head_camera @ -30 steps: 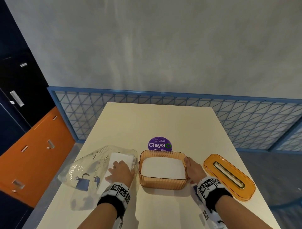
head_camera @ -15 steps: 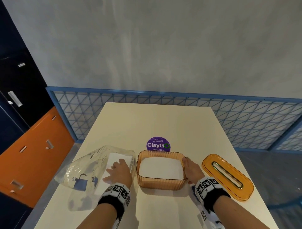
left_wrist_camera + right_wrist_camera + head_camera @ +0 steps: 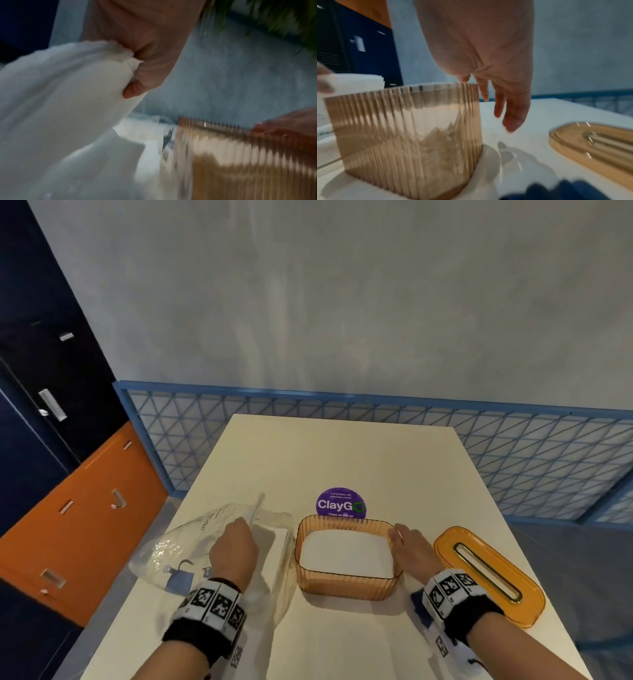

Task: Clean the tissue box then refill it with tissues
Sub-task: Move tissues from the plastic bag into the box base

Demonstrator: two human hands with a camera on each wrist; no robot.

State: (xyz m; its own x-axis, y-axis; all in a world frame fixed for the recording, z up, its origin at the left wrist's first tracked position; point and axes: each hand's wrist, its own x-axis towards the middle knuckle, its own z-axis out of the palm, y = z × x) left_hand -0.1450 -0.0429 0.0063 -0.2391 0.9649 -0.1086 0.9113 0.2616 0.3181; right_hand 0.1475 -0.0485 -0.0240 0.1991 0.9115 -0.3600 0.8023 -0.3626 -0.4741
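Note:
An orange ribbed tissue box stands open in the middle of the table, with white tissues lying inside it. Its slotted orange lid lies flat to the right. On the left lies a clear plastic tissue pack. My left hand is inside the pack and pinches a bunch of white tissues between thumb and fingers. My right hand is at the box's right end, thumb by the rim. Its straight fingers hang beside the box wall.
A purple round ClayGo sticker is on the table just behind the box. A dark blue cloth lies under my right wrist. A blue lattice railing runs behind the table, and orange and dark cabinets stand to the left.
My left hand went from lying flat on the tissue stack in the pack to pinching and raising a bunch of tissues. My right hand stays at the box's right end.

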